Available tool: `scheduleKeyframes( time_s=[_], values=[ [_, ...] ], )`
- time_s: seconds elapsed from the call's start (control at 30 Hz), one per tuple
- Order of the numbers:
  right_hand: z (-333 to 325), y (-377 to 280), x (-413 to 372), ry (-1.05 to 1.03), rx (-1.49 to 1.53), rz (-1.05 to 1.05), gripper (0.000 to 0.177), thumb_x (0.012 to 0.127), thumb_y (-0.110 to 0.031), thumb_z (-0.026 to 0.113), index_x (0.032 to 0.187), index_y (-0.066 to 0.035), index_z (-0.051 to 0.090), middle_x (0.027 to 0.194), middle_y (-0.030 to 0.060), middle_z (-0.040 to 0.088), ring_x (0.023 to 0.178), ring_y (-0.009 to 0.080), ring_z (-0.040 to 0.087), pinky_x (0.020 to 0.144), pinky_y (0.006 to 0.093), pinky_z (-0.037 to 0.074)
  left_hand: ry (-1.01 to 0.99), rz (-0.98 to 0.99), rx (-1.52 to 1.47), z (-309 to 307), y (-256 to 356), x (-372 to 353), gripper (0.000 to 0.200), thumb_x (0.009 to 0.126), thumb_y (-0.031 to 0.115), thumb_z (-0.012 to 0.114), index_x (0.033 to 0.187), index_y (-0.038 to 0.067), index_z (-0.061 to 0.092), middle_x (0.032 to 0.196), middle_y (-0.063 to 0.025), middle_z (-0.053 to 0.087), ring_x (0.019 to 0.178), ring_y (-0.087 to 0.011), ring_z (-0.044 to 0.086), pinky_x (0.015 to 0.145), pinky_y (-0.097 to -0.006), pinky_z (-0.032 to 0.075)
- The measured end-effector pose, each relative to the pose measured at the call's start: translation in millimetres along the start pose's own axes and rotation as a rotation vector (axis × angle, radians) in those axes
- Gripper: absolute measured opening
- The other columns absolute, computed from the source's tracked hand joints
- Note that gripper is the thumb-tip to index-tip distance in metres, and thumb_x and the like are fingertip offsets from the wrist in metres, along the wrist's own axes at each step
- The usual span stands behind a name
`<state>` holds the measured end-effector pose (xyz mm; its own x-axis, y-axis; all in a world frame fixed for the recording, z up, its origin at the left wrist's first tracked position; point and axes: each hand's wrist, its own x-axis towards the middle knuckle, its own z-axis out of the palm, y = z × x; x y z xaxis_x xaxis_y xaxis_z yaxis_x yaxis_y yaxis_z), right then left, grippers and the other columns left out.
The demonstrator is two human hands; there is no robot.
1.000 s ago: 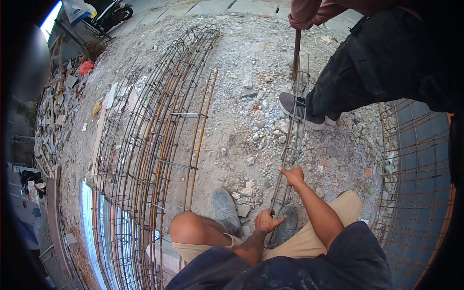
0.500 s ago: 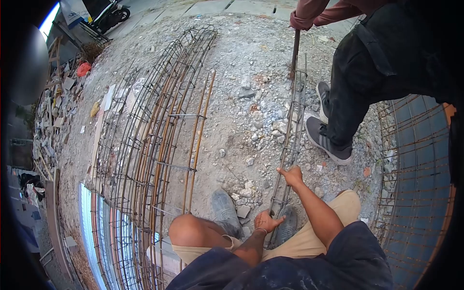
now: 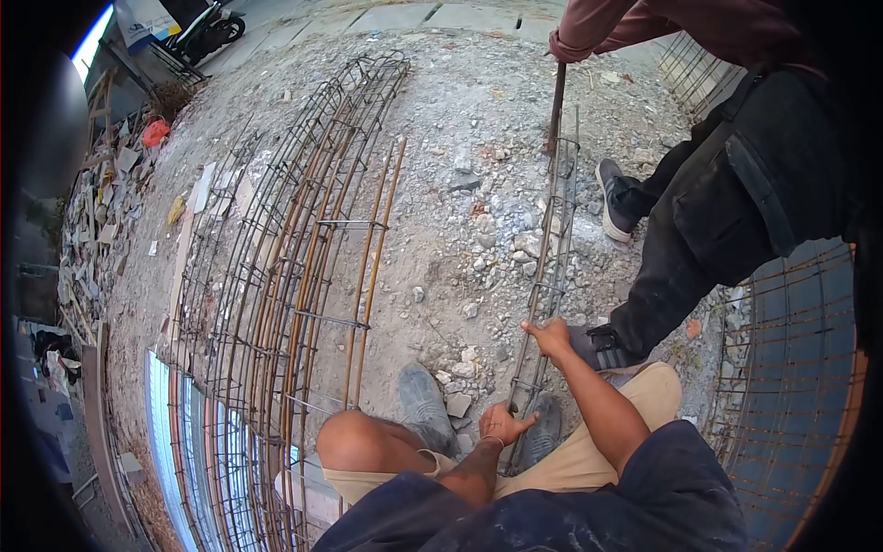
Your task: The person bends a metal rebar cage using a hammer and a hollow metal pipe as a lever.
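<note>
A narrow rebar cage (image 3: 536, 304) runs lengthwise over the gravel, its near end between my legs. My left hand (image 3: 503, 423) is at its near part, wrapped against the bars with the thumb stretched to the right. Farther up, my right hand (image 3: 550, 338) grips the right side of the same cage, its thumb pointing left across the bars. At the cage's far end, a co-worker in a maroon top and dark trousers (image 3: 717, 202) holds a dark upright bar (image 3: 556, 106) close beside it.
Larger rebar cages (image 3: 303, 221) lie to the left, partly over corrugated metal sheets (image 3: 170, 432). Rubble (image 3: 101, 221) is heaped at the far left. A rusty mesh (image 3: 782, 368) stands at the right. A motorbike (image 3: 212, 35) is parked at the back left.
The co-worker has stepped toward me, and one shoe is now beside my right hand. The view has shifted slightly. Both my hands keep their places on the narrow cage.
</note>
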<state>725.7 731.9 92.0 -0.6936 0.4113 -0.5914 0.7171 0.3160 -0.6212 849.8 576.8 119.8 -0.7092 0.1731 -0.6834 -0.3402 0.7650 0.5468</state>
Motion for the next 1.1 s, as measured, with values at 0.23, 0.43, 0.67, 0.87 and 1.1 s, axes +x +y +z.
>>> scheduleKeyframes(
  time_s=[0.23, 0.43, 0.67, 0.87, 1.1],
  values=[
    [5.5, 5.5, 6.5, 0.046, -0.074, 0.029, 0.064, 0.060, -0.043, 0.076, 0.093, 0.006, 0.051, 0.089, 0.0200, 0.059, 0.082, 0.0307, 0.059, 0.071, 0.0381, 0.045, 0.010, 0.001, 0.008, 0.0, 0.2, -0.4, 0.064, 0.056, 0.059, 0.067, 0.087, 0.004, 0.062, 0.085, -0.0147, 0.063, 0.083, -0.0269, 0.060, 0.075, -0.0358, 0.046],
    [0.4, -2.6, -3.7, 0.014, -0.073, 0.073, 0.066, 0.060, -0.044, 0.074, 0.097, 0.005, 0.050, 0.096, 0.0227, 0.057, 0.089, 0.0345, 0.057, 0.077, 0.0386, 0.044, 0.004, 0.004, 0.007, 3.4, -1.8, 1.8, 0.064, 0.056, 0.059, 0.066, 0.087, 0.004, 0.062, 0.086, -0.0151, 0.063, 0.084, -0.0274, 0.060, 0.076, -0.0358, 0.046],
    [23.3, 35.1, -48.0, 0.160, -0.126, -0.044, 0.055, 0.068, -0.045, 0.070, 0.089, 0.000, 0.047, 0.074, 0.0136, 0.054, 0.065, 0.0233, 0.056, 0.059, 0.0352, 0.046, 0.061, 0.042, -0.014, 7.3, -2.8, 0.3, 0.065, 0.055, 0.059, 0.067, 0.085, 0.002, 0.062, 0.084, -0.0170, 0.062, 0.083, -0.0291, 0.059, 0.075, -0.0372, 0.045],
    [23.1, 53.7, -30.0, -0.016, -0.025, -0.054, 0.053, 0.068, -0.036, 0.073, 0.088, -0.002, 0.037, 0.062, 0.0062, 0.046, 0.042, 0.0135, 0.044, 0.036, 0.0290, 0.036, 0.018, 0.023, 0.013, 2.9, 0.0, 0.4, 0.065, 0.056, 0.058, 0.066, 0.089, 0.003, 0.061, 0.086, -0.0159, 0.062, 0.084, -0.0283, 0.060, 0.076, -0.0363, 0.046],
    [24.8, 65.0, -23.9, -0.021, -0.002, -0.130, 0.052, 0.068, -0.033, 0.074, 0.087, -0.002, 0.037, 0.062, 0.0057, 0.046, 0.044, 0.0121, 0.043, 0.038, 0.0281, 0.036, 0.036, 0.030, -0.031, 5.8, -2.5, 2.4, 0.060, 0.056, 0.057, 0.068, 0.081, 0.003, 0.061, 0.080, -0.0149, 0.062, 0.080, -0.0272, 0.060, 0.073, -0.0358, 0.045]
  ],
)
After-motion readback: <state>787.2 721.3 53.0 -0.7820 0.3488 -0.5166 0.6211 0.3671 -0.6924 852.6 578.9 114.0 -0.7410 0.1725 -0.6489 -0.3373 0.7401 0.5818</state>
